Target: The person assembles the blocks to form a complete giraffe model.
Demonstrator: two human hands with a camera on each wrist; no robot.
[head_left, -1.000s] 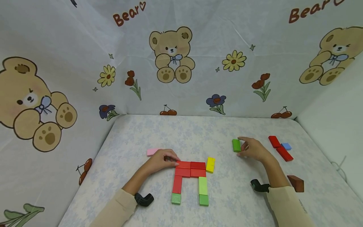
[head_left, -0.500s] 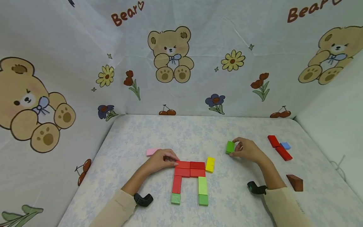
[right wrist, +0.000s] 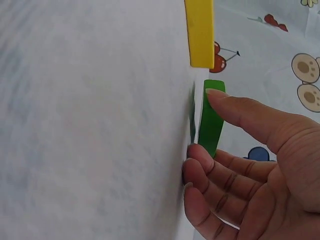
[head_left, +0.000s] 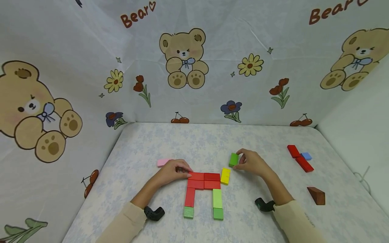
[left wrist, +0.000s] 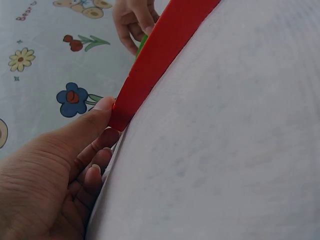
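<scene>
Thumb and forefinger of my right hand (head_left: 253,163) pinch a green block (head_left: 233,160) just beyond the yellow block (head_left: 225,176). In the right wrist view the thumb lies on one side of the green block (right wrist: 212,117), with a fingertip at its lower end. My left hand (head_left: 173,172) holds the left end of a red block (head_left: 196,176) in the back row of an arrangement. In the left wrist view, thumb and fingertips meet the end of the red block (left wrist: 125,105). Two legs run toward the person, ending in a left green block (head_left: 188,212) and a right green block (head_left: 218,214).
A pink block (head_left: 162,162) lies partly behind the left hand. At the right are a far red block (head_left: 293,151), a nearer red block (head_left: 304,164), a blue block (head_left: 306,156) and a brown wedge-shaped block (head_left: 316,196). A bear-print cloth (head_left: 212,101) hangs behind the table.
My right hand has carried the green block leftward, from well right of the yellow block to close beside it. The left hand has stayed at the red block.
</scene>
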